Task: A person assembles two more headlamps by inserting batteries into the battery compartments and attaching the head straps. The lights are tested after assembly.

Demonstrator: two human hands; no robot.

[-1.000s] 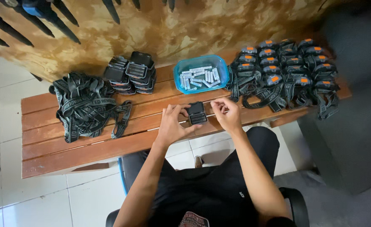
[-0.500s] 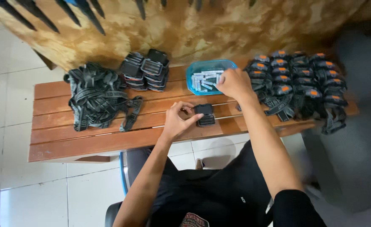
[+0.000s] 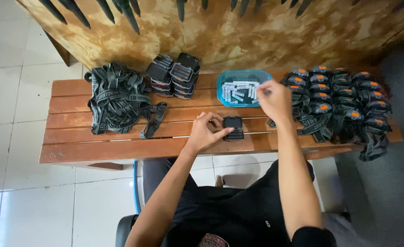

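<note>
Left hand point(image 3: 205, 132) on table point(image 3: 96, 148), fingers loosely curled, fingertips touching small black case point(image 3: 233, 128) lying flat near front edge. Right hand point(image 3: 274, 99) hovering at right rim of blue tray point(image 3: 221, 87), fingers pinched; held item too blurred to tell. Tray filled with small silver-white batteries point(image 3: 238, 90). Beyond: stacked black cases point(image 3: 174, 75), strap heap point(image 3: 117, 98) left, orange-buttoned headlamps point(image 3: 339, 100) right.
</note>
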